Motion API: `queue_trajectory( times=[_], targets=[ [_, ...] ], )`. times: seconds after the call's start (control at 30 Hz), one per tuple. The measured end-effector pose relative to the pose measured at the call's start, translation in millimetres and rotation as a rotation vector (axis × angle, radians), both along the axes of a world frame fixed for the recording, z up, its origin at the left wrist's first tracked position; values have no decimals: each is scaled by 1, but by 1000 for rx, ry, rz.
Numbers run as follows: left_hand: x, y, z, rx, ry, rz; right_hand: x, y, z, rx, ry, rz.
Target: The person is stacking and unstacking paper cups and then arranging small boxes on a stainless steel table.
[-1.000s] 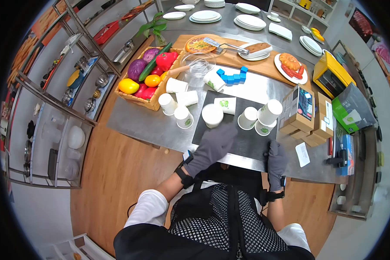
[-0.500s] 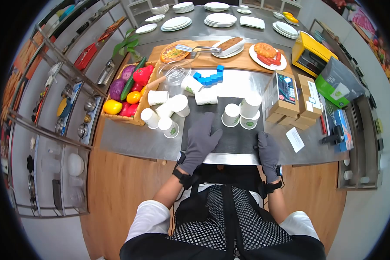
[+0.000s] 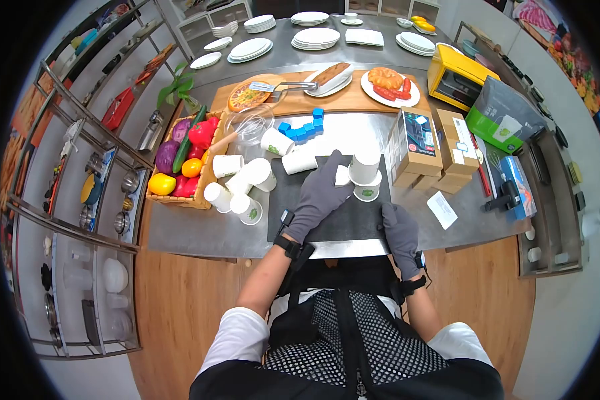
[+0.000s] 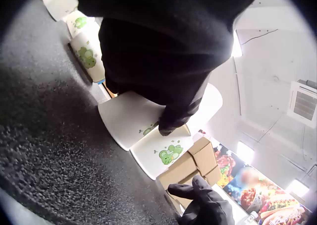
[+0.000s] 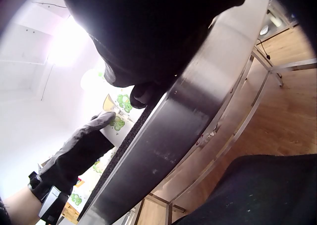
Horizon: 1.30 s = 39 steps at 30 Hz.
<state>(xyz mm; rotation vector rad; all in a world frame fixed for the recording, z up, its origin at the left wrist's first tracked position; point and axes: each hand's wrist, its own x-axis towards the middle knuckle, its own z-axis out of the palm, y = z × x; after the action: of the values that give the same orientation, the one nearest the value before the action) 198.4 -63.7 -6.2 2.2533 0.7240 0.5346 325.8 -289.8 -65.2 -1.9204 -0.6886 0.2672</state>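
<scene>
My gloved left hand (image 3: 323,193) grips a white paper cup (image 3: 342,175) on the black mat (image 3: 293,223). Fingers and thumb lie around that cup, hiding most of it from the head view. Beside it, an upper cup (image 3: 365,167) sits upside down on a lower cup (image 3: 367,191), both upside down with green prints. My gloved right hand (image 3: 400,233) rests at the table's front edge, fingers loosely curled around nothing. At the mat's left edge is another cup (image 3: 261,175), and a cup lying on its side (image 3: 300,161) is at the mat's far edge.
Several loose cups (image 3: 247,209) stand and lie left of the mat, near a vegetable basket (image 3: 210,175). Blue blocks (image 3: 303,132) and a whisk (image 3: 253,127) are behind. Cardboard boxes (image 3: 413,150) stand to the right, with a white card (image 3: 442,210) in front.
A cup near my left hand has shifted left to the mat's edge. The left hand then moved right and took hold of the cup beside the stacked pair. My right hand stays at the edge.
</scene>
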Motion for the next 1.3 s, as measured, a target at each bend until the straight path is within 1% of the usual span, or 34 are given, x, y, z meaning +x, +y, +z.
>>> queue_trajectory(
  times=[0.03,0.1,0.13,0.2,0.23,0.3,0.37,0.43,0.57,0.63,0.67,0.73,0.77,0.8,0.83,0.87,0.93,0.97,1.03,1.07,1.13,1.17,1.23,1.27,1.3],
  targets=[
    [-1,1,-3,1,0,0,-1,-1,-2,1,0,0],
    [-7,1,-7,65,-68,78,1,0,-2,2,1,1],
    [-12,0,-8,65,-68,78,1,0,-1,2,1,1],
    [-26,-2,-8,31,-170,160,-1,-1,2,-3,14,4],
    [-31,-3,-6,31,-171,160,1,-1,0,-3,14,3],
    [-46,-6,1,8,-91,208,1,0,-4,-21,-9,7],
    [-53,-10,14,24,-43,204,2,-1,-3,-16,3,7],
    [-67,-20,30,-95,-64,218,2,-1,-3,-11,14,10],
    [-82,-27,7,-44,-162,244,-1,-1,2,-10,32,13],
    [-86,-29,-6,107,-330,271,-1,1,5,-4,21,23],
    [-89,-28,-17,111,-335,280,-1,1,5,-23,-1,9],
    [-95,-27,-33,531,-430,287,0,1,4,-38,-29,4],
    [-100,-31,-36,535,-433,296,0,1,3,-34,27,4],
    [-106,-36,-35,496,-477,245,1,2,2,-32,84,4],
    [-111,-40,-33,456,-520,193,2,1,-1,-33,80,11],
    [-114,-41,-32,456,-522,199,3,0,-5,-21,80,17],
    [-119,-44,-28,431,-455,2,2,0,-2,-12,77,20],
    [-114,-45,-28,428,-457,1,2,0,0,-44,62,16],
    [-89,-46,-29,268,-276,-171,-1,-1,2,-79,46,12],
    [-74,-44,-28,267,-278,-171,-1,1,0,-32,45,20],
    [-42,-40,-29,280,-118,-193,0,1,-2,14,30,24],
    [-30,-36,-30,280,-132,-195,2,1,-2,-4,7,36],
    [-7,-28,-41,214,-271,-90,6,0,-4,-23,-28,45],
    [4,-25,-47,354,-413,-24,6,0,-7,-13,-21,42],
    [6,-25,-46,352,-419,-23,5,1,-8,-5,-10,41]
  ],
)
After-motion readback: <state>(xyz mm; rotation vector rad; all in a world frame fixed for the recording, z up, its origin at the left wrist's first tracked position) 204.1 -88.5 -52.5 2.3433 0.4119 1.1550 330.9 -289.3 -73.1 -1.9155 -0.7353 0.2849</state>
